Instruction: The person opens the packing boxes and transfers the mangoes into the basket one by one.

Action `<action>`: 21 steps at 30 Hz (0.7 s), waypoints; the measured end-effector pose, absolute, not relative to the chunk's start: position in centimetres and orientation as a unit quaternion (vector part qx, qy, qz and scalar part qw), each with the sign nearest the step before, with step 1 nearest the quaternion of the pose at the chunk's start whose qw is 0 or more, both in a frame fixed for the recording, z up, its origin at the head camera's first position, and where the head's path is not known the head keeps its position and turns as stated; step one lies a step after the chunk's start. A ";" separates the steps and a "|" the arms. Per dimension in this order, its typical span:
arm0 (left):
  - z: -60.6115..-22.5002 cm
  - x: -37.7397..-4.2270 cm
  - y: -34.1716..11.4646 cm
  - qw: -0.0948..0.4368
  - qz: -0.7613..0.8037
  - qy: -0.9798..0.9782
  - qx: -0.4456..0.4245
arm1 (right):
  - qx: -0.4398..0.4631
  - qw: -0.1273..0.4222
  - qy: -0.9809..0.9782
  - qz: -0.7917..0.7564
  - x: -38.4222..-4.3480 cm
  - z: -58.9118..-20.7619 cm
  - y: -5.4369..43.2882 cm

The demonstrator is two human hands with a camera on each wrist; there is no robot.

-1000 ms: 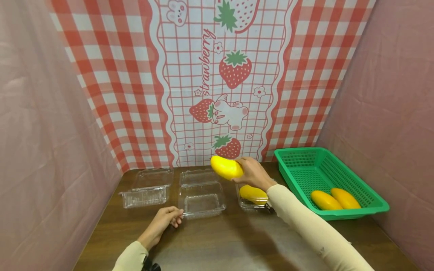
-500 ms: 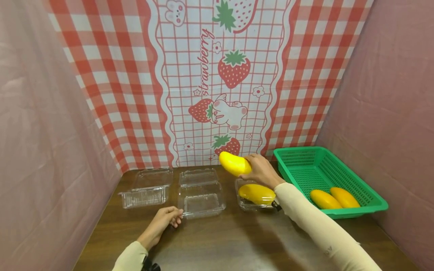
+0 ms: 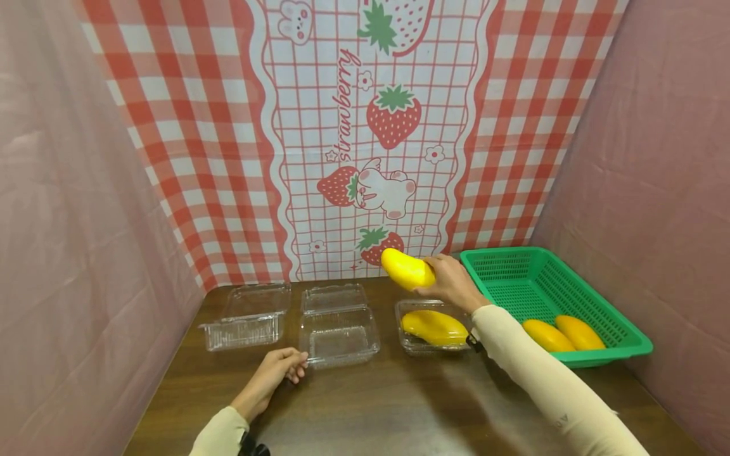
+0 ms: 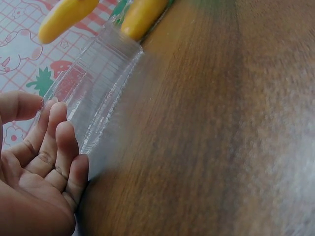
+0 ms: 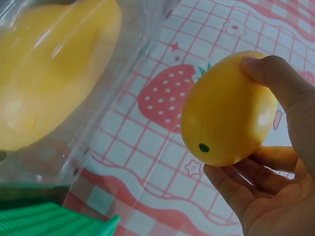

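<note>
- Mango (image 3: 407, 269) is gripped in the right hand (image 3: 456, 285), held up off the table (image 3: 353, 411) toward the far side; the right thumb presses on top and the fingers curl beneath, spread only as wide as the fruit.
- The left hand (image 3: 279, 367) has thumb and forefinger drawn together on the near left corner of the middle container (image 3: 341, 342); its other fingers bend loosely and seem to hold nothing.
- One piece of the work looks done; a second mango (image 3: 435, 327) lies in the right container (image 3: 407, 347), though whether that container's lid is down cannot be told.
- The held mango appears to be the step in hand; it is in no container yet, and the left hand's pinch seems meant to steady the middle one.
- Much looks left; the middle container and the left container (image 3: 244, 332) hold no fruit, and both have their lids folded back to the far side.
- A third mango (image 3: 547, 335) and a fourth mango (image 3: 580, 334) lie side by side at the near end of the green basket (image 3: 502, 291), on the right; both seem to remain to be packed.
</note>
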State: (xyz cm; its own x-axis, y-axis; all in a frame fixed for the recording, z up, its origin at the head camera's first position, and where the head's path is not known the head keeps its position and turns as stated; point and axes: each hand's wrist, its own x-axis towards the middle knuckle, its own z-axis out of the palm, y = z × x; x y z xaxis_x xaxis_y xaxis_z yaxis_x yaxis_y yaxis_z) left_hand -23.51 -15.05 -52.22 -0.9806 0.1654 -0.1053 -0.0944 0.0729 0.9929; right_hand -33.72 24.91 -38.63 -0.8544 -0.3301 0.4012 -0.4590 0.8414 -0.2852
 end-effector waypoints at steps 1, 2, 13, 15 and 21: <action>-52.2 -23.5 -15.0 0.095 0.680 0.726 0.024 | 0.207 0.172 -0.944 0.190 -33.8 -38.6 25.1; -52.2 -23.5 -15.0 0.095 0.680 0.726 0.024 | 0.204 0.173 -0.944 0.192 -33.8 -38.6 25.3; -52.2 -23.4 -15.1 0.094 0.681 0.726 0.025 | 0.181 0.166 -0.947 0.209 -33.6 -38.0 27.0; -52.2 -23.4 -15.1 0.094 0.680 0.727 0.024 | 0.181 0.172 -0.946 0.207 -33.6 -37.8 27.2; -52.1 -23.4 -15.1 0.097 0.681 0.726 0.025 | 0.176 0.183 -0.946 0.202 -33.6 -37.8 28.1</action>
State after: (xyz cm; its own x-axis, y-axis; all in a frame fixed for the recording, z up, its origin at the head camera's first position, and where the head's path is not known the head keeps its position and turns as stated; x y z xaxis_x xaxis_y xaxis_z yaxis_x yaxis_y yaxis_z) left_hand -23.38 -15.06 -52.13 -0.9800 0.1685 -0.1058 -0.0948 0.0720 0.9929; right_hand -33.55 28.09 -37.80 -0.8712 -0.2584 0.4173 -0.4066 0.8563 -0.3186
